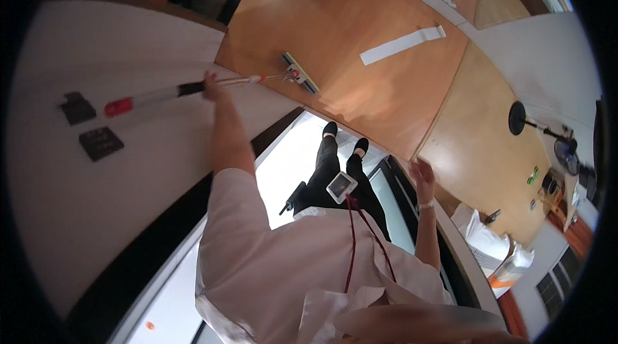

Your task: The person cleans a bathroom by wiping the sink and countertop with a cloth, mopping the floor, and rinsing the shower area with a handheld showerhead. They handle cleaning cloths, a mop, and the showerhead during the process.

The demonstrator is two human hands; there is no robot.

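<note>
My left hand (210, 87) is closed around the dark grip of a long-handled sponge mop (300, 76), near the white wall at the left. The mop's handle (159, 96) has a red end and runs roughly level across the view. Its head, with a pale yellowish strip, is over the orange-brown wood floor beyond the doorway. My right hand (423, 175) is at the right, beside the door frame edge, with its fingers partly curled; whether it touches the frame cannot be told. A small white device (342, 187) hangs on a red cord before my body.
A white paper-like strip (403, 45) lies on the wood floor. Two dark wall plates (101, 143) are at the left. A glass door (393, 209) stands beside my legs. At the right are a black round-based stand (517, 118) and white bags (485, 242).
</note>
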